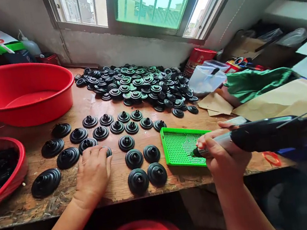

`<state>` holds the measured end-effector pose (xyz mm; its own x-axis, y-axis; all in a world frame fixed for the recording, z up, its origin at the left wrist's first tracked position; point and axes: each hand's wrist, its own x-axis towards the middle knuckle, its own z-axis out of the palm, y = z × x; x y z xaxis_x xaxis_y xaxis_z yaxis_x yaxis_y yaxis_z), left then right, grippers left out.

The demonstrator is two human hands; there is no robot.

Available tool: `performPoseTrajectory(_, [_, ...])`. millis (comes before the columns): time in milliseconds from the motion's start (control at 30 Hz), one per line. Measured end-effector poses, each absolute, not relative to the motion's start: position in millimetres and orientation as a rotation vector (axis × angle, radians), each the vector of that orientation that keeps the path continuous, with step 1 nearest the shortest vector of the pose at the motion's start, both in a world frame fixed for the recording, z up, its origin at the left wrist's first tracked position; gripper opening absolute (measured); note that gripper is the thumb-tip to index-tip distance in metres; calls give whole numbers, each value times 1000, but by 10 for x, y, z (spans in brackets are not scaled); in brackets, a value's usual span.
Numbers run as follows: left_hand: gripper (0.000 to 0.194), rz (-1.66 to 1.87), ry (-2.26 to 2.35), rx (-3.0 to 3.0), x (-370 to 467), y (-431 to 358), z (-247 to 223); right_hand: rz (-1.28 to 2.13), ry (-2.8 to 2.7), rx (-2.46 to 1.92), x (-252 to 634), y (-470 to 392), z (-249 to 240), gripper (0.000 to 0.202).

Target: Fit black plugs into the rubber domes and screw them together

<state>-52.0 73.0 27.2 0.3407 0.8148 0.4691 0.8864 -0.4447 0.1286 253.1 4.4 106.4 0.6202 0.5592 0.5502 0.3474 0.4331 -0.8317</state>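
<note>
My left hand [92, 171] is closed over a black stepped disc [108, 151], with only the disc's edge showing past the fingers. Around it on the wooden table stand several like discs, such as one black round piece with a raised centre post [68, 158]. A power screwdriver [257, 135], black with a silver front, is gripped in my right hand [225, 152]. Its tip points left and down over a green perforated tray [175, 162], where small silver pieces, apparently screws, lie. Whether the tip touches them I cannot tell.
A heap of black discs [136, 82] covers the table's back. At left are a large red basin [39, 110] and a red basket [20, 178] of black parts. Cardboard [273, 100], a green cloth [253, 81] and a clear plastic box [204, 79] crowd the right.
</note>
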Motion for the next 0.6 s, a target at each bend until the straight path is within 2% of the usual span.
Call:
performPoseTrajectory(300, [17,-1030,-1360,-2624,-507,377,34,119,-990,-1237,2693,-126,792,34])
performPoseTrajectory(600, [24,-1331,-1385,-2691,-460,303,-62,100,-1020,-1253,2743,-133,751,30])
